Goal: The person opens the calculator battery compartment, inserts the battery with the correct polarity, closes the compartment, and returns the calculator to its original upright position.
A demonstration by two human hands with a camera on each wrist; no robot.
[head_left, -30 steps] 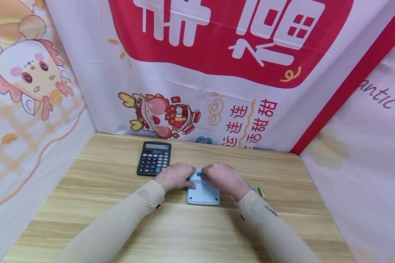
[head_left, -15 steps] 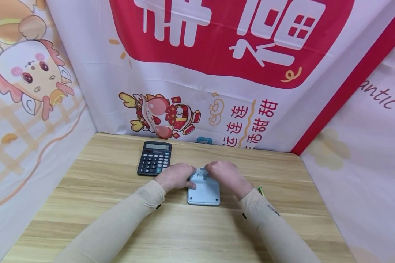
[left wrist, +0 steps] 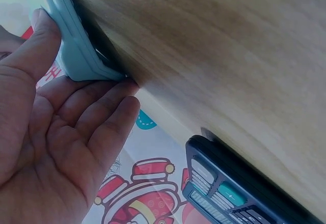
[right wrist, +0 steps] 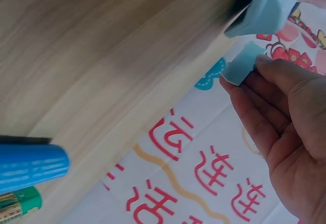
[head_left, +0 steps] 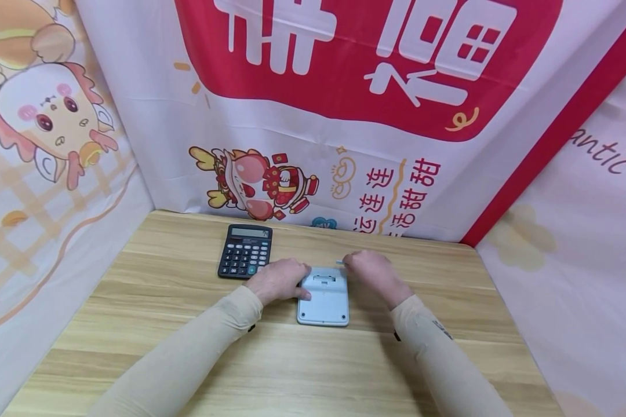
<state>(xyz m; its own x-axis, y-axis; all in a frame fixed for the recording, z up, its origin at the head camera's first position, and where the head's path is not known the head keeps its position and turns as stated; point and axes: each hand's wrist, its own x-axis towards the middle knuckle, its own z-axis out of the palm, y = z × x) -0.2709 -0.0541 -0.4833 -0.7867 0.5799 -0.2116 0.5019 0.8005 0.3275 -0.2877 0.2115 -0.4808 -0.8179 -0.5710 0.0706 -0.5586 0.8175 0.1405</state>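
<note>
Pale-blue device (head_left: 321, 307) lies underside up in the middle of the counter (head_left: 297, 370). Leftmost, a black calculator (head_left: 245, 251) sits by the far edge, toward the left corner. The left hand (head_left: 279, 278), fingers barely bent, holds the device's left side between thumb and fingers. The right hand (head_left: 374, 275), nearly closed, pinches a small pale-blue cover (right wrist: 242, 67) just past the device's far right corner. Rightmost, a blue cylinder (right wrist: 30, 166) and green-ended battery (right wrist: 23, 203) lie close together.
</note>
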